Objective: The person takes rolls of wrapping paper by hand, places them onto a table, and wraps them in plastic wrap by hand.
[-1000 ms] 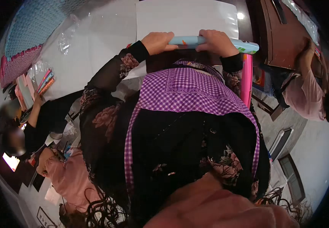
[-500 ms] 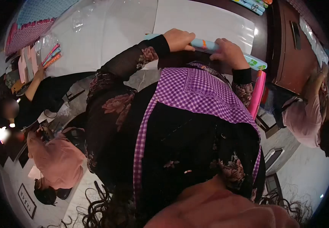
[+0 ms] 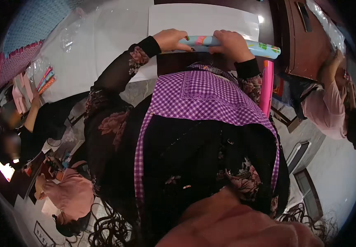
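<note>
A light-blue patterned roll (image 3: 264,49), with orange and green figures on it, lies crosswise in front of me at the table's near edge. My left hand (image 3: 171,40) grips its left part, thumb and fingers around it. Over the middle-right part my right hand (image 3: 233,45) is wrapped, and the roll's right end sticks out beyond it. A large white sheet (image 3: 202,20) lies flat just past the roll. Below the right hand, a pink roll (image 3: 266,88) stands upright beside my purple checked apron (image 3: 211,96).
Clear plastic film (image 3: 91,45) covers the table's left side. Blue and pink textured material (image 3: 32,37) lies at far left. A co-worker's arm (image 3: 32,111) is near several colored rolls (image 3: 47,80). Other people sit lower left and at right, beside a brown cabinet (image 3: 309,45).
Both hands and the blue roll appear shifted left and slightly up in view, the roll now more level. My right hand now covers more of the roll's top.
</note>
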Action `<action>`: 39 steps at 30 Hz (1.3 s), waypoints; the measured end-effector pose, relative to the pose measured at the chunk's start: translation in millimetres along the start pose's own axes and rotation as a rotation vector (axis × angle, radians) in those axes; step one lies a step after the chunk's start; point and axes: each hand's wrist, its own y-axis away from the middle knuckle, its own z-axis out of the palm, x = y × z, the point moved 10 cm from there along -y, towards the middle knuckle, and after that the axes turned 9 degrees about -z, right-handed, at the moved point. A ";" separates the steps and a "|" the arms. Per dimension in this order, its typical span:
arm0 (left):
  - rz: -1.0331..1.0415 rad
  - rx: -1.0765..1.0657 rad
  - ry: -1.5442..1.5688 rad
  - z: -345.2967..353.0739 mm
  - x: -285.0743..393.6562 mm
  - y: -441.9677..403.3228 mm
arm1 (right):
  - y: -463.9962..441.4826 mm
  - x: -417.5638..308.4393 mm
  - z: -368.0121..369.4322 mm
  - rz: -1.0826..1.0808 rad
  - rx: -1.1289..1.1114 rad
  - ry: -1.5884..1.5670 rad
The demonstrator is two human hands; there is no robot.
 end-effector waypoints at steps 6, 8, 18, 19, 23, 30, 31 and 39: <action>0.094 0.228 -0.258 -12.5 23.0 -1.0 | 7.9 24.4 19.8 0.129 -0.209 -0.076; 0.138 0.361 -0.334 -17.3 35.7 5.3 | 12.1 33.6 25.9 0.189 -0.280 -0.129; -0.062 -0.210 0.154 7.3 7.7 -11.8 | 7.8 15.0 15.6 0.058 -0.133 -0.052; -0.056 -0.189 0.099 3.9 11.7 -11.6 | 8.0 18.4 18.5 0.057 -0.156 -0.059; 0.034 0.088 -0.259 -7.3 27.5 -5.5 | 10.0 35.8 31.6 0.139 -0.283 -0.096; -0.089 -0.011 -0.154 -0.3 5.2 -13.5 | 1.6 3.5 -5.0 -0.029 0.019 0.000; -0.026 -0.112 0.027 8.4 5.7 -12.3 | 2.0 2.8 -2.7 -0.007 -0.060 -0.004; -0.042 0.126 -0.169 9.3 29.6 7.6 | 9.2 12.5 20.0 0.039 -0.269 -0.069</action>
